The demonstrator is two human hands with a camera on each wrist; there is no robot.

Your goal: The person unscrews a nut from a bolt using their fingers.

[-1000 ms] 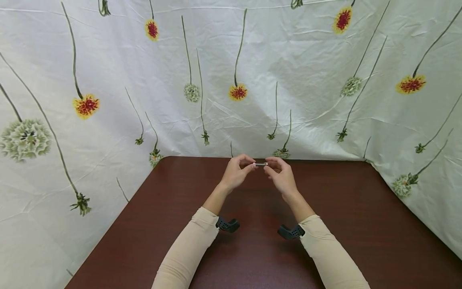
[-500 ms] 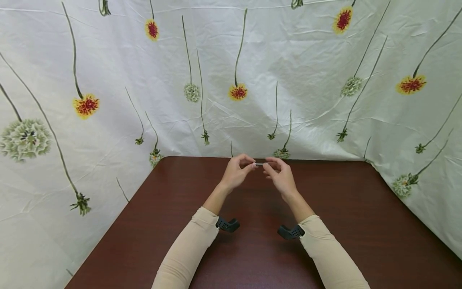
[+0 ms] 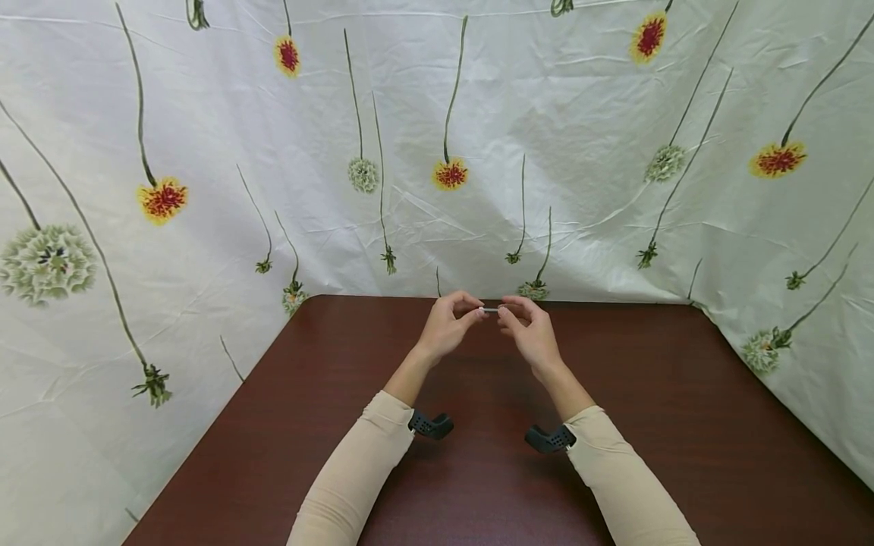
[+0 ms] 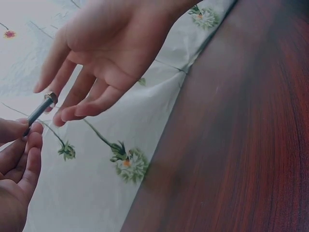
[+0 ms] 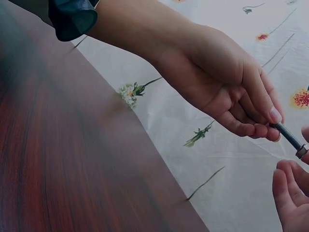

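A short threaded bolt (image 3: 490, 309) (image 4: 37, 112) (image 5: 288, 135) lies level between both hands, above the table's far edge in the head view. My left hand (image 3: 442, 330) (image 5: 207, 77) (image 4: 15, 179) pinches one end between thumb and fingers; that end is covered. On the other end sits a brass-coloured hex nut (image 4: 50, 97) (image 5: 301, 152), seen in both wrist views. My right hand (image 3: 536, 341) (image 4: 111, 53) (image 5: 292, 193) has its thumb and forefinger around this nut, its other fingers bent loosely.
Below the hands stretches a dark red-brown wooden table (image 3: 478, 485). A white cloth (image 3: 423, 106) printed with flowers hangs behind and at both sides. Each wrist wears a black strap, the left strap (image 3: 432, 425) and the right strap (image 3: 550, 438) facing inward.
My right fingertips have shifted slightly left along the bolt and now cover its right end in the head view. The left hand stays still.
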